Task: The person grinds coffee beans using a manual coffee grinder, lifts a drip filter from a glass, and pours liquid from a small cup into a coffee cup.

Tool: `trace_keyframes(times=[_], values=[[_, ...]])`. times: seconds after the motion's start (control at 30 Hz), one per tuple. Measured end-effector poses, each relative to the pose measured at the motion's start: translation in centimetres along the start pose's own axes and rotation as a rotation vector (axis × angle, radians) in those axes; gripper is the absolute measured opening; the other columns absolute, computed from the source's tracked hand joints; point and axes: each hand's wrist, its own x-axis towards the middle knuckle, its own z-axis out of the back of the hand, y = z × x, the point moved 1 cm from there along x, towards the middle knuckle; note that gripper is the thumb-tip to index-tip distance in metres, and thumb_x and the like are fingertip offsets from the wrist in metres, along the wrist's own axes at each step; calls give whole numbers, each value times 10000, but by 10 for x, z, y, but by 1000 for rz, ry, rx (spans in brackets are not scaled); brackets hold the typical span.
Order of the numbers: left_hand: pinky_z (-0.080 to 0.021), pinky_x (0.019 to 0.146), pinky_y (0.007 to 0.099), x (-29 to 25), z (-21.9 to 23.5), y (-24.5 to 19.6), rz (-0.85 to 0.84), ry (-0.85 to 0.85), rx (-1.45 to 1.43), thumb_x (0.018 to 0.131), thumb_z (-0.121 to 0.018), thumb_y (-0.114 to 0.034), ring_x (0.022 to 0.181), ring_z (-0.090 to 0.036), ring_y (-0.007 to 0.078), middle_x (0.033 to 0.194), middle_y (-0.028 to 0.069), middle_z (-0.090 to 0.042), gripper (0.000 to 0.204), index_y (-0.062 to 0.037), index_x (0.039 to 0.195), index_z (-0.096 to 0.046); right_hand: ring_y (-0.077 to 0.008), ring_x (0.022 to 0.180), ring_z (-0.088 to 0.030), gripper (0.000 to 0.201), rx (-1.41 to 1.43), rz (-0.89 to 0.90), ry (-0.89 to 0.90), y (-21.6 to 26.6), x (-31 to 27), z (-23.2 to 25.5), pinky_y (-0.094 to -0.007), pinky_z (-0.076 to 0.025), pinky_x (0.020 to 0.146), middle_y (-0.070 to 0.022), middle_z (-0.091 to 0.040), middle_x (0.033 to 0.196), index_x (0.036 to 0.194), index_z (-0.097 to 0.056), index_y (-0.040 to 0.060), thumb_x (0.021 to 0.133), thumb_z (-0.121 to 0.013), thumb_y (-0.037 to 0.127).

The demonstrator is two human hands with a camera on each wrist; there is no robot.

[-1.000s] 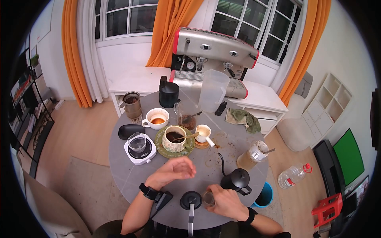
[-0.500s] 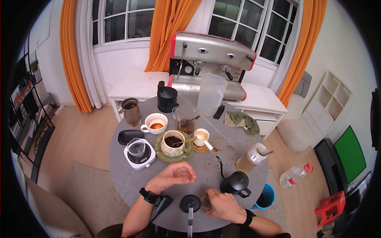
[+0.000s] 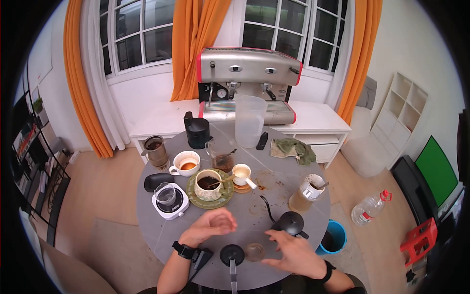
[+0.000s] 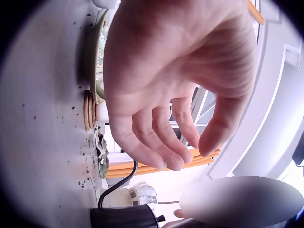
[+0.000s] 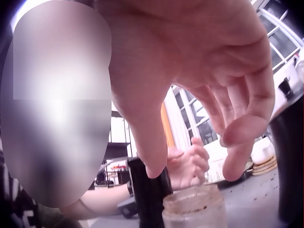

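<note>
My right hand (image 3: 299, 255) hovers just right of a small clear glass jar (image 3: 254, 252), thumb and fingers spread apart with nothing between them. Brown specks cling inside the jar's threaded rim (image 5: 192, 205). To the jar's left stands a black hand grinder (image 3: 232, 255) with a metal crank arm. My left hand (image 3: 210, 228) is raised above the table beyond the grinder, its fingers loosely bent and holding nothing. A black gooseneck kettle (image 3: 291, 223) stands close beyond the right hand, its spout also showing in the left wrist view.
A patterned cup (image 3: 208, 184) of dark liquid sits on a green saucer (image 3: 196, 200). Around it are a white scale (image 3: 170, 208), a white cup (image 3: 186, 161) and a small handled pot (image 3: 241, 174). A tall jar (image 3: 306, 196) stands at right; brown grounds litter the tabletop.
The right hand has let go of the glass jar and moved right, leaving it standing by the grinder. The left hand keeps nearly the same pose. The head view has shifted slightly.
</note>
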Motion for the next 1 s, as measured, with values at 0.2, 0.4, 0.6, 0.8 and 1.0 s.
trace_keyframes(times=[0.2, 0.4, 0.6, 0.8, 1.0], values=[[-477, 893, 305, 8, 2, -23, -46, 26, 28, 816, -668, 28, 1016, -587, 173, 1090, 78, -598, 338, -48, 1113, -526, -118, 589, -631, 376, 317, -285, -338, -50, -25, 66, -233, -498, 543, -78, -684, 871, 990, -645, 4, 715, -827, 185], [-474, 916, 310, 91, -47, -95, -148, 65, 465, 810, -742, -119, 1038, -577, 154, 1127, 79, -584, 509, -44, 1221, -451, -130, 853, -634, 554, 302, -389, -453, -168, 2, 73, -253, -493, 651, -74, -657, 991, 1110, -602, 16, 638, -868, 132], [-460, 953, 359, 185, -71, -61, -150, 104, 1107, 718, -834, -289, 1165, -519, 237, 1230, 154, -538, 787, 0, 1306, -399, -180, 1115, -557, 807, 572, -412, -191, -221, 32, 44, -336, -470, 907, -75, -611, 1186, 1308, -507, 40, 588, -872, 57], [-322, 1109, 411, 228, -91, -23, -28, 309, 1196, 643, -866, -374, 1343, -372, 336, 1395, 264, -359, 1072, 4, 1422, -233, -173, 1171, -530, 844, 944, -262, -24, -212, 49, 32, -334, -438, 992, -46, -592, 1241, 1325, -486, 57, 568, -841, -53], [-324, 1110, 402, 232, -104, -1, -105, 364, 1072, 591, -894, -354, 1333, -378, 351, 1399, 261, -351, 1177, -10, 1440, -155, -174, 1123, -569, 817, 990, -245, -96, -212, 49, 27, -321, -442, 992, -49, -619, 1209, 1308, -510, 54, 567, -852, 5]])
